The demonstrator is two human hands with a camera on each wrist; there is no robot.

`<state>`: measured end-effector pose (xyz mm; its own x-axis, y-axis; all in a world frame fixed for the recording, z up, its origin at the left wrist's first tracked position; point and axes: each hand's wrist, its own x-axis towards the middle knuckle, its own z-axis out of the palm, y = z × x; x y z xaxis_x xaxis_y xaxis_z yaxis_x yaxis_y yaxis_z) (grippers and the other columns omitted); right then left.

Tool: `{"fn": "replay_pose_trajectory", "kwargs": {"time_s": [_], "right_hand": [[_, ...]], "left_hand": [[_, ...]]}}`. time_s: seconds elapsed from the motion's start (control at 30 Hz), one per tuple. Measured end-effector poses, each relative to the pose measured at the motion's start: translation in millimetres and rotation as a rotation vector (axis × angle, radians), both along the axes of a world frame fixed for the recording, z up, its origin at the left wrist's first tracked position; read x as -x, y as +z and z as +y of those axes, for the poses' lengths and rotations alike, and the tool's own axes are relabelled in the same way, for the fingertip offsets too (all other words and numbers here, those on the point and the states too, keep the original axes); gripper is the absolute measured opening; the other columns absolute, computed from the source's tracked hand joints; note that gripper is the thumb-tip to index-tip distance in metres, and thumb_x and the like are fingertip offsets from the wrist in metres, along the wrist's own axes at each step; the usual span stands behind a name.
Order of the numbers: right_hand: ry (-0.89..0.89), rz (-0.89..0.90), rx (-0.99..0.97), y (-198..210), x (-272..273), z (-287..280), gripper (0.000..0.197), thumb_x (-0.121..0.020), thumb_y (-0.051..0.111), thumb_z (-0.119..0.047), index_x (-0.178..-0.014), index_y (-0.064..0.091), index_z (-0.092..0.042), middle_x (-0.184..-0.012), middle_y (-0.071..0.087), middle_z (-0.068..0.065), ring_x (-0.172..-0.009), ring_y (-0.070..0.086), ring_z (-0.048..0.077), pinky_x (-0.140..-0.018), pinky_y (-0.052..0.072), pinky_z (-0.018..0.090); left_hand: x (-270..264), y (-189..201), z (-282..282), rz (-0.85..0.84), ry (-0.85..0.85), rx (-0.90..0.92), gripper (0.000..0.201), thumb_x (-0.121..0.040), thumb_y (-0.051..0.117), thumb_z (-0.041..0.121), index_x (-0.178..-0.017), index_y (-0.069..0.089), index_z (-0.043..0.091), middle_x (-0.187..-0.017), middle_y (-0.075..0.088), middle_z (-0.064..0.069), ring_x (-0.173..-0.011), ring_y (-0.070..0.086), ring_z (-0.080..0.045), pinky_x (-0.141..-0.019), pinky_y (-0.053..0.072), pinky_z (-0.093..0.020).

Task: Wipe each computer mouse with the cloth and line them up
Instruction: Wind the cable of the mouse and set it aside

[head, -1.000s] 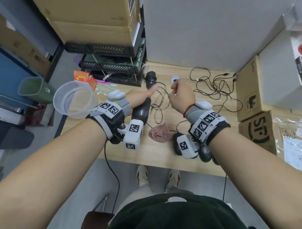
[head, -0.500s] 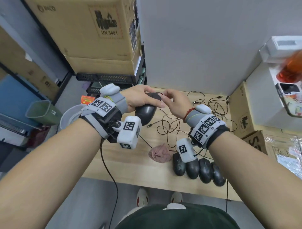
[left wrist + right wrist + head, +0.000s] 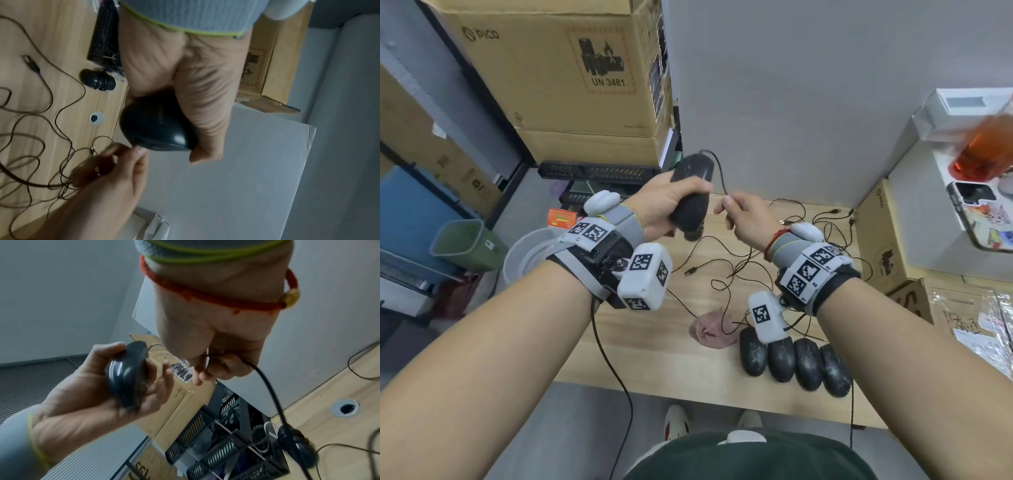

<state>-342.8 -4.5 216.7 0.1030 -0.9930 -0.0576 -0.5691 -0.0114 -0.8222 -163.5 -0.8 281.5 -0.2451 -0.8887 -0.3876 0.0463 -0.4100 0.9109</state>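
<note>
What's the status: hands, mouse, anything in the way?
Left hand grips black mouse, lifted off desk. Right hand pinches its cable. Cloth idle beside four lined-up mice. Loose cables tangled across desk.

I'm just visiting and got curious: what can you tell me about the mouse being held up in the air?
The mouse is black, smooth and glossy like plastic, oval, with dusty specks on its shell. It is lifted clear of the desk, nose pointing up and away. The left hand grips its body, fingers curled round it. A thin black cable leaves its front end and loops down to the right hand, which pinches it. Nothing else touches it.
</note>
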Motion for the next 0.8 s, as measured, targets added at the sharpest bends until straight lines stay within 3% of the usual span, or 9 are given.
{"fn": "replay_pose_trajectory", "kwargs": {"time_s": [0.07,0.2,0.33,0.4,0.47,0.57,0.67,0.8], "right_hand": [[0.052,-0.003,-0.049,-5,-8,7,0.037,-0.107,0.036,-0.026,-0.093,0.068,-0.016,-0.061,0.054,-0.009,-0.040,0.045,-0.005,-0.052,0.031,0.020],[0.108,-0.034,-0.085,-6,-17,16,0.041,-0.107,0.037,-0.025,-0.092,0.069,-0.006,-0.048,0.050,-0.015,-0.041,0.045,-0.010,-0.053,0.031,0.013],[0.129,-0.018,-0.089,1,-19,18,0.045,-0.106,0.040,-0.032,-0.089,0.072,-0.005,-0.057,0.050,-0.016,-0.046,0.048,-0.014,-0.051,0.032,0.006],[0.133,0.027,-0.081,3,-17,18,0.045,-0.105,0.042,-0.036,-0.086,0.073,-0.008,-0.048,0.051,-0.017,-0.047,0.048,-0.014,-0.051,0.031,0.007],[0.118,0.073,-0.076,4,-15,18,0.044,-0.104,0.046,-0.039,-0.084,0.072,-0.011,-0.038,0.047,-0.022,-0.042,0.045,-0.010,-0.049,0.030,0.010],[0.055,0.133,-0.057,2,-12,16,0.042,-0.099,0.052,-0.048,-0.074,0.071,-0.019,-0.036,0.042,-0.015,-0.044,0.042,0.003,-0.061,0.030,0.025],[0.015,0.118,-0.056,1,-11,12,0.043,-0.095,0.057,-0.051,-0.065,0.068,-0.022,-0.041,0.037,-0.008,-0.046,0.038,0.006,-0.057,0.031,0.027],[0.062,0.069,-0.073,7,-10,13,0.042,-0.095,0.059,-0.048,-0.066,0.068,-0.019,-0.037,0.040,-0.013,-0.041,0.039,0.001,-0.053,0.030,0.025]], "left_hand": [[0,1,-2,0.111,0.077,-0.018,0.046,-0.072,0.081,0.019,-0.112,0.062,0.005,-0.106,0.058,-0.017,-0.097,0.057,-0.029,-0.089,0.051,-0.051],[0,0,-3,0.156,0.105,-0.019,0.026,-0.091,0.069,0.014,-0.114,0.064,0.003,-0.114,0.071,-0.012,-0.106,0.070,-0.027,-0.075,0.059,-0.040],[-3,-4,-3,0.190,0.170,-0.011,0.033,-0.089,0.074,0.015,-0.117,0.062,0.003,-0.111,0.066,-0.017,-0.102,0.071,-0.030,-0.079,0.058,-0.041],[-5,-5,-3,0.207,0.180,-0.011,0.046,-0.090,0.074,0.018,-0.128,0.058,-0.001,-0.112,0.061,-0.021,-0.099,0.064,-0.030,-0.082,0.058,-0.041],[-8,-7,-4,0.194,0.188,-0.016,0.042,-0.092,0.071,0.019,-0.127,0.058,0.000,-0.110,0.060,-0.018,-0.098,0.060,-0.029,-0.082,0.058,-0.040],[-12,-4,-5,0.180,0.162,-0.039,0.023,-0.095,0.065,0.012,-0.115,0.060,0.001,-0.095,0.064,-0.012,-0.085,0.064,-0.023,-0.072,0.058,-0.034],[-14,-3,-8,0.167,0.164,-0.021,0.005,-0.095,0.062,0.004,-0.099,0.061,0.002,-0.082,0.063,-0.010,-0.075,0.064,-0.022,-0.069,0.058,-0.032],[-13,-7,-11,0.088,0.305,0.067,0.022,-0.092,0.071,0.010,-0.111,0.066,0.001,-0.098,0.069,-0.013,-0.088,0.067,-0.025,-0.074,0.059,-0.039]]}}
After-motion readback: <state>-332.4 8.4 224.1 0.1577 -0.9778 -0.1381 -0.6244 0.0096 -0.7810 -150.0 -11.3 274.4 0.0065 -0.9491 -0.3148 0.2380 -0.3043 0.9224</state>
